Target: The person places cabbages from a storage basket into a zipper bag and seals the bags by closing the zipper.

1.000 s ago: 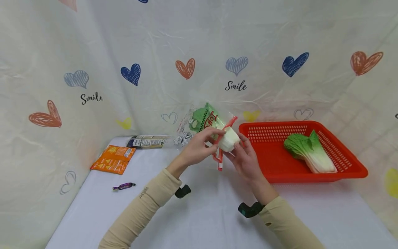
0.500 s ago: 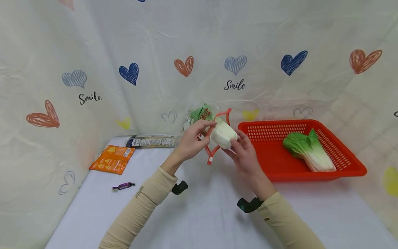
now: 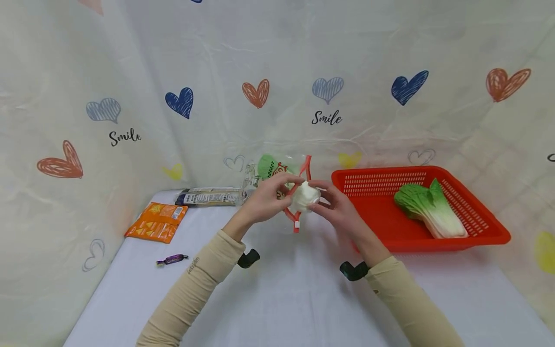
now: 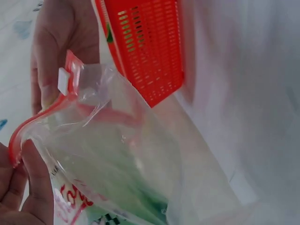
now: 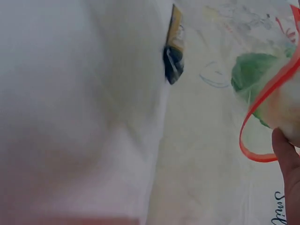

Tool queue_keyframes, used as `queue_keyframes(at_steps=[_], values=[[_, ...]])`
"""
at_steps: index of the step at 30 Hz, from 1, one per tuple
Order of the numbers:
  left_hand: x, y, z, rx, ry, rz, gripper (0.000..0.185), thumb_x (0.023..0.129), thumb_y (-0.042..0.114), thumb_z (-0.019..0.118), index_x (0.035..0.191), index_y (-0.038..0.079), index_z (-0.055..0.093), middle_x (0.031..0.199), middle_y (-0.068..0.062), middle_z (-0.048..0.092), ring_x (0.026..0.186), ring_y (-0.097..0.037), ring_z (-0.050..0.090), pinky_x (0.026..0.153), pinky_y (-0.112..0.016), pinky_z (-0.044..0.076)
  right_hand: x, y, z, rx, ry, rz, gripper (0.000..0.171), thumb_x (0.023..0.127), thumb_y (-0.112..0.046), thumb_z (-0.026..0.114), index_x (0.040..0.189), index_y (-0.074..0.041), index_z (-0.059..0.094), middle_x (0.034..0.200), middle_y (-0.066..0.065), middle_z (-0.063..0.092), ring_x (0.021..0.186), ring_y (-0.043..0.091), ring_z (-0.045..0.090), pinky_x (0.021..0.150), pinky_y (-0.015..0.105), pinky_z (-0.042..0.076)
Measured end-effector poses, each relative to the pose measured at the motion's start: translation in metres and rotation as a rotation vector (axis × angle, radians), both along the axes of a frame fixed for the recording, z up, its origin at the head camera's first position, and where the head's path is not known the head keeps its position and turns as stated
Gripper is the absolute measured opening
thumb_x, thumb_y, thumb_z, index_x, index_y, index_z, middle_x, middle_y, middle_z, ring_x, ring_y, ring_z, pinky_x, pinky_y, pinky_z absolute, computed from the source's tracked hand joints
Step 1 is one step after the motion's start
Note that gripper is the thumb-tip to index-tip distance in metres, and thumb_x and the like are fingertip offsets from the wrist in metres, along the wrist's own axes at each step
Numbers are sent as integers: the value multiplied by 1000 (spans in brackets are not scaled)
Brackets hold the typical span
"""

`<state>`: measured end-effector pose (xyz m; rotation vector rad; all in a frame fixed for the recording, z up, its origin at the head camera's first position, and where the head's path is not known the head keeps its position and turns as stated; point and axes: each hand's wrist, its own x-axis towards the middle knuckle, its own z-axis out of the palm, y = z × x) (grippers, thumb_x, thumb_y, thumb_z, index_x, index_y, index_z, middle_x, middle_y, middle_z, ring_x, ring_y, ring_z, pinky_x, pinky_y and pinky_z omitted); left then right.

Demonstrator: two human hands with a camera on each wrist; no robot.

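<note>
Above the middle of the table (image 3: 277, 299), a clear zip bag (image 3: 282, 185) with a red zipper strip is held up between both hands. Its mouth is pinched on one side by the left hand (image 3: 264, 202) and on the other by the right hand (image 3: 336, 207), fingers curled on the plastic. Inside the bag, a toy bok choy (image 3: 305, 196) is seen, white stem toward the opening, green leaf farther in. Just right of the hands, a red basket (image 3: 481, 226) is set on the table, a second toy bok choy (image 3: 427, 209) lying in it. At the far left, an orange snack packet (image 3: 157, 221), a dark flat packet (image 3: 210, 196) and a purple wrapped candy (image 3: 172, 260) are laid.
</note>
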<state>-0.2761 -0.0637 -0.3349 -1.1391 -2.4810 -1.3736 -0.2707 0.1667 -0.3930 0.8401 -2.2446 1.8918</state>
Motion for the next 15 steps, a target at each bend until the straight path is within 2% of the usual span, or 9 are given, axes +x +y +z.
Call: queue_keyframes(at_steps=[3,8,11,15], values=[[1,1,-3,-9,6,-62,42,89,-5,57,129,9,61,126,-1,58,87,-14,62,64,-28,54,-5,-5,-3,-6,-1,16,53,92,-4,66,141,-13,47,144,5,44,131,32,45,97,30,48],[4,2,-8,-15,11,-137,41,91,-2,57,130,9,60,125,0,59,86,-11,60,63,-28,54,-2,-10,-5,-102,-77,-133,52,95,-8,64,143,-10,43,144,8,44,131,32,45,91,25,51],[3,3,-11,4,23,-127,42,90,-2,57,130,9,60,126,0,59,85,-11,61,63,-28,55,0,-9,-7,-139,-112,-211,53,95,-13,64,144,-10,42,144,8,44,130,31,46,91,24,51],[0,3,-12,43,55,-75,43,88,-6,57,129,6,61,126,-2,58,84,-14,62,62,-29,54,1,-5,-14,-168,-149,-212,53,96,-18,64,143,-13,42,144,4,44,129,28,47,93,26,50]])
